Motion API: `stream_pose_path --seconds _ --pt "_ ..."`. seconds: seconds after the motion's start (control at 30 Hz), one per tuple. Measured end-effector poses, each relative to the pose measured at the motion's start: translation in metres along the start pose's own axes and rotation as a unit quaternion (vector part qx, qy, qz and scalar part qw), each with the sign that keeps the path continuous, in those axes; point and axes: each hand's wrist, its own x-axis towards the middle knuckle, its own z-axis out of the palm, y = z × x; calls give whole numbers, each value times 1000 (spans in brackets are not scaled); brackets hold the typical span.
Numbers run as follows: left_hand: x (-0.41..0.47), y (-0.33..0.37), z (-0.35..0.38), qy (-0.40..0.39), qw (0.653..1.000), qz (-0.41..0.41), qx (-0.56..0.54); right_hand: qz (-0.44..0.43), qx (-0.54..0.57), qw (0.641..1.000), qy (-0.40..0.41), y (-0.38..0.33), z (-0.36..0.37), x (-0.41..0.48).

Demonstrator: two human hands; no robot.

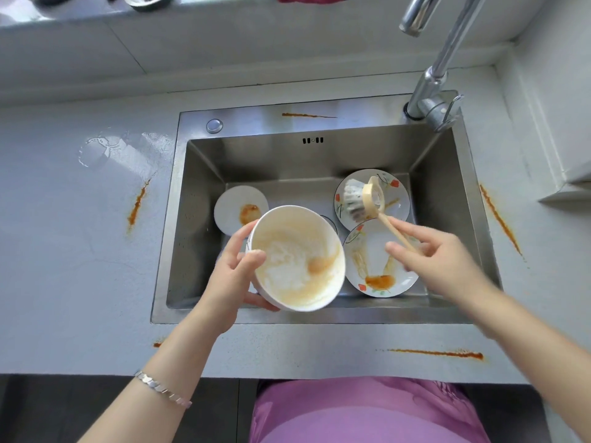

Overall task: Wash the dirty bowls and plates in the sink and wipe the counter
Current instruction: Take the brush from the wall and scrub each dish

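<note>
Grey surface [80, 282] streaked orange around steel sink [192, 238]. On sink floor, three smeared plates: plain plate [232, 204] left, far patterned plate [398, 190] and near patterned plate [374, 260] right. Soapy white bowl [297, 257] above basin, left grip [230, 279] curled round rim; right grip [441, 263] pinches wooden brush [358, 203] handle.

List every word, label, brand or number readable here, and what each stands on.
None: there is no readable text in this view.
The far flowered plate and the near flowered plate bear only painted flowers, no lettering.
The bowl in the left hand and the brush in the right hand show no marks.
</note>
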Motion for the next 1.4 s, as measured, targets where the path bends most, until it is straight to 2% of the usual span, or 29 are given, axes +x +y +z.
stream_pose_path --seconds 0.13,0.23,0.33,0.43,0.6,0.7,0.8,0.9,0.93,1.0,1.07,1.1,1.17,1.27,1.4 --pt "7 7 4 -92 995 -35 29 105 178 975 -80 13 31 2" --pt "13 20 7 -115 991 -28 64 119 217 963 -110 16 36 2" --pt "19 30 11 -98 991 -18 88 122 220 964 -81 15 38 1" --pt "19 28 19 -59 994 38 87 141 248 958 -17 14 44 4" --pt "-1 -11 55 12 993 105 -55 174 315 931 67 8 57 10" --pt "-8 -21 80 71 980 151 -105 167 338 925 53 2 64 8" --pt "-2 -13 78 128 963 201 -126 131 318 938 35 -3 55 6" --pt "6 -1 59 136 964 193 -121 45 232 969 65 -12 21 2" --pt "6 4 53 129 968 193 -95 11 192 980 43 -17 8 -1" --pt "7 10 45 111 972 201 -53 -40 53 996 -55 -27 -7 -7" --pt "8 13 41 93 972 215 -17 -52 -105 982 -146 -33 -6 -7" --pt "10 12 39 84 972 220 1 -41 -144 973 -177 -34 0 -7" --pt "13 12 40 75 971 220 47 1 -122 966 -227 -34 14 -7" --pt "16 10 40 78 976 193 58 83 -19 952 -294 -32 22 -8" --pt "19 12 27 73 979 174 80 131 -60 931 -337 -20 1 5"
